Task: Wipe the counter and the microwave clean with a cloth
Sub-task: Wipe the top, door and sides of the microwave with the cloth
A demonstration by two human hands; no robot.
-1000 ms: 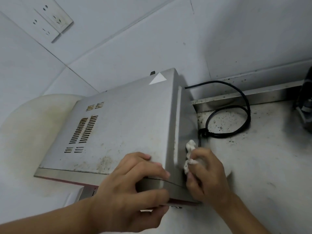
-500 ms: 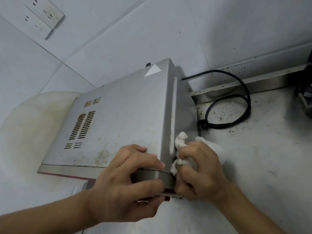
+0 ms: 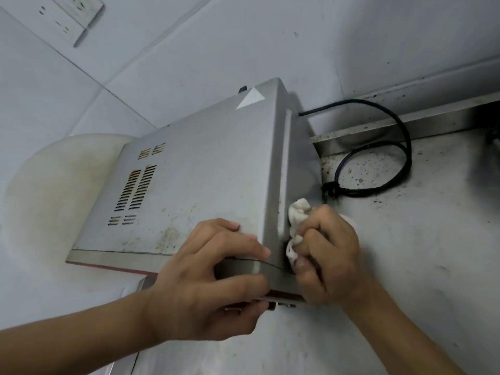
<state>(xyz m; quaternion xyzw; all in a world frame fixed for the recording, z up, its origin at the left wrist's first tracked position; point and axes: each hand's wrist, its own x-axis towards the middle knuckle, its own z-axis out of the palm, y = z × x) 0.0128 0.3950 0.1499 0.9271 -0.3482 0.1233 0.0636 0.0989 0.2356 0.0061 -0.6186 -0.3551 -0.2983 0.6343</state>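
Now the cloth [image 3: 296,220] sits bunched in our right grip [image 3: 328,255], fingers curled round it and pressing it against the right side wall of the microwave [image 3: 203,185] near the front corner. More of it bulges above the knuckles than a second ago, so we judge the rubbing works one patch. Our left grip [image 3: 211,280] stays clamped over that front corner, steadying. The speckled desk [image 3: 405,239] by the cable [image 3: 378,169] looks unwiped, as before.
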